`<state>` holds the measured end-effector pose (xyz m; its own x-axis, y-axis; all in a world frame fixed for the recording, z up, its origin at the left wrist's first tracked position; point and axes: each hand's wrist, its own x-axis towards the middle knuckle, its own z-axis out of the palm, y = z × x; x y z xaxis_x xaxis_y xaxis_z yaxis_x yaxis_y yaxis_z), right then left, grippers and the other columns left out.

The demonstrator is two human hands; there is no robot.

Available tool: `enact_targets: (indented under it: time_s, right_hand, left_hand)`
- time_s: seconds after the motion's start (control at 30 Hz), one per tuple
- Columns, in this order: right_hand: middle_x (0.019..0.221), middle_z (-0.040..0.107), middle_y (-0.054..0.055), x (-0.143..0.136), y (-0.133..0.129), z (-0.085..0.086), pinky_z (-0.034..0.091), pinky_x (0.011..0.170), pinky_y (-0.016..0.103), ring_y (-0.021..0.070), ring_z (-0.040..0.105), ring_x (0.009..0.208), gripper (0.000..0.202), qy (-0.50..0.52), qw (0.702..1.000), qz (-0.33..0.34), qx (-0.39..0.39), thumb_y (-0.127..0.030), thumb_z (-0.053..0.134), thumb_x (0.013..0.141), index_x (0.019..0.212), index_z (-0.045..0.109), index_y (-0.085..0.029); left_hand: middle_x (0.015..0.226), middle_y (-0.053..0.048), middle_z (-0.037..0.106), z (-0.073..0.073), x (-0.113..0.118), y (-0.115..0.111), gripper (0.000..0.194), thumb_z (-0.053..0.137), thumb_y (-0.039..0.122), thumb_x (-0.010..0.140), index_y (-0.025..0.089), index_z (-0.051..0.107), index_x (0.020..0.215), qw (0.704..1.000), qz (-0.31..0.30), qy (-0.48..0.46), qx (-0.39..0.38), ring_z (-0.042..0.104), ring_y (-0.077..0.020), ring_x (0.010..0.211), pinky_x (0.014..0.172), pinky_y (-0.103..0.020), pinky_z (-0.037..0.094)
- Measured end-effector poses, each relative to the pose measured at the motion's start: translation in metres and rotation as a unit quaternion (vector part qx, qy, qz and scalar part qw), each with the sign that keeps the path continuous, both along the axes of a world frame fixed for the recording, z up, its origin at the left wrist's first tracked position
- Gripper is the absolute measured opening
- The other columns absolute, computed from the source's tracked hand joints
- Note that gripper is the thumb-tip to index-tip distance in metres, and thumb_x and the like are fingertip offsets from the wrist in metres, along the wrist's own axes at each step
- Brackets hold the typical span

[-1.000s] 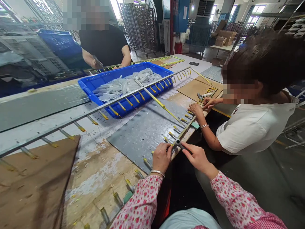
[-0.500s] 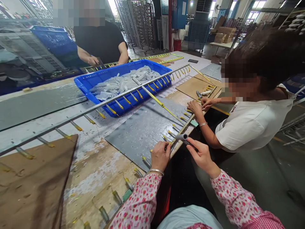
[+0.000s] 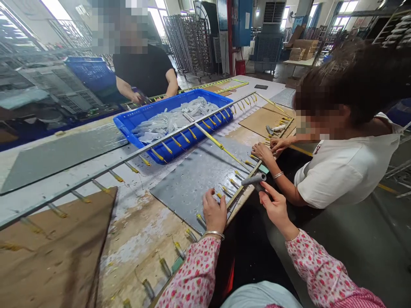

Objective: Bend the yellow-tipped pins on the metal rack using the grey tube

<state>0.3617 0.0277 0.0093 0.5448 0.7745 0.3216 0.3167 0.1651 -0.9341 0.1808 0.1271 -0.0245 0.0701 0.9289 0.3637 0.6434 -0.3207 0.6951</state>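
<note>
My right hand (image 3: 274,207) is closed around the handle of a grey hammer-like tool (image 3: 253,179) with a hollow, pipe-shaped head. The tool is raised just above the near rail (image 3: 236,201) of a long metal frame lying along the table edge. Over that rail, my left hand (image 3: 214,213) has its fingers curved but apart, with nothing visible in it. A row of small metal pegs with yellow-coated tips and thin wires (image 3: 227,190) sticks out from the rail beside its fingers. The frame's far rail (image 3: 135,158) carries similar pegs, and a yellow crossbar (image 3: 221,146) joins the two.
A blue crate (image 3: 125,132) full of clear plastic-like pieces stands under the far rail. To my right a co-worker in a white shirt (image 3: 349,167) handles the same frame. Another person in black (image 3: 143,68) works across the table. Brown board (image 3: 58,252) lies at left.
My left hand has opened its pinch at the rail, fingers now spread from the thumb. My right hand and the tool have shifted slightly right. The camera view has turned a little.
</note>
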Motion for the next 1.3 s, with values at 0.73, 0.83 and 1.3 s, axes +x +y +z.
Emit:
enact_targets:
  time_s: [0.73,0.83,1.3]
  right_hand:
    - [0.061,0.058,-0.001,0.016,-0.011,-0.026,0.038,0.042,0.022,0.0099,0.045,0.047,0.048,0.09,0.994,-0.017,-0.057,-0.045,0.062,0.088,0.125,0.065,-0.014]
    - [0.063,0.059,-0.001,0.015,-0.008,-0.026,0.038,0.042,0.022,0.0095,0.044,0.047,0.048,0.095,0.994,-0.012,-0.061,-0.044,0.062,0.088,0.125,0.065,-0.014]
    - [0.063,0.06,0.0,0.016,0.005,-0.01,0.041,0.044,0.022,0.0108,0.049,0.049,0.049,0.044,0.996,-0.013,-0.074,-0.043,0.061,0.086,0.124,0.066,-0.012]
  left_hand:
    - [0.083,-0.005,0.073,0.013,0.032,0.03,0.031,0.045,0.029,0.093,0.019,0.07,0.107,0.98,-0.147,0.012,-0.132,0.065,-0.0173,0.07,0.07,-0.028,0.047]
    - [0.085,-0.004,0.074,0.013,0.031,0.031,0.03,0.046,0.03,0.092,0.019,0.071,0.105,0.974,-0.169,-0.014,-0.15,0.066,-0.0173,0.071,0.072,-0.029,0.049]
    - [0.078,-0.004,0.061,0.012,0.04,0.022,0.012,0.051,0.011,0.077,0.019,0.059,0.072,0.99,-0.135,0.022,-0.011,0.059,-0.0185,0.075,0.072,-0.03,0.046]
